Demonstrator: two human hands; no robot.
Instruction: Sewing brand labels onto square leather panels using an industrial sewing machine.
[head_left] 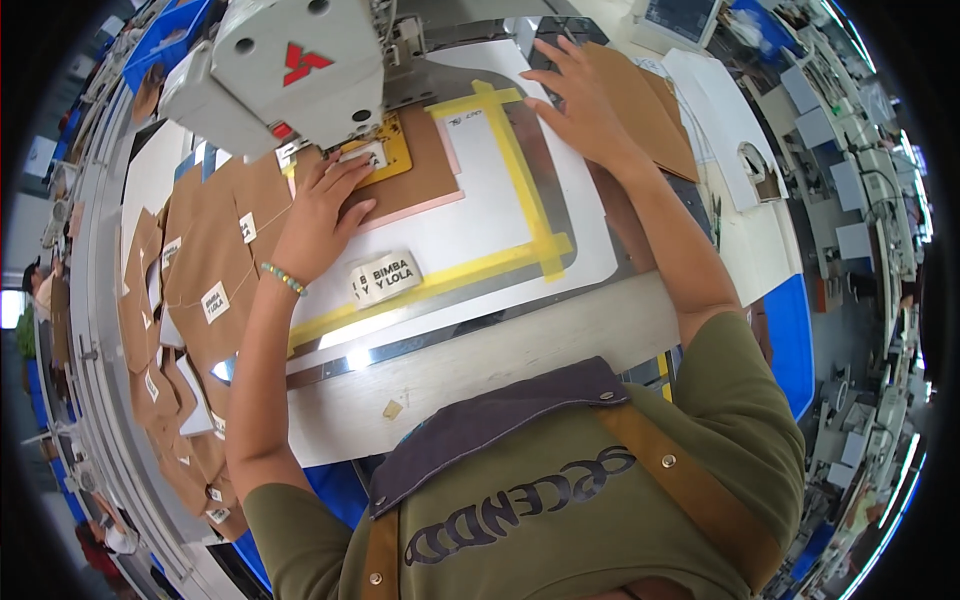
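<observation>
My left hand (322,212), wearing a beaded bracelet, lies with its fingers stretched over a small white label (368,157), close beside the sewing machine head (290,75). The label sits inside a yellow frame plate (397,150) on a brown sheet piece (432,170). Pink strips edge that piece, which lies on a white board (490,185) bordered with yellow tape (530,200). At the board's far right edge, my right hand (580,105) rests with fingers spread, holding nothing. A small stack of printed white labels (387,277) lies on the board, nearer me. The needle area is partly hidden by my left fingers.
Brown pieces (225,250) bearing white labels are heaped at the left, some linked by threads. More brown sheets (640,115) lie beyond my right hand, near a small screen unit (680,18). A blue bin (790,340) stands at the right. A small scrap (393,409) lies on the near table edge.
</observation>
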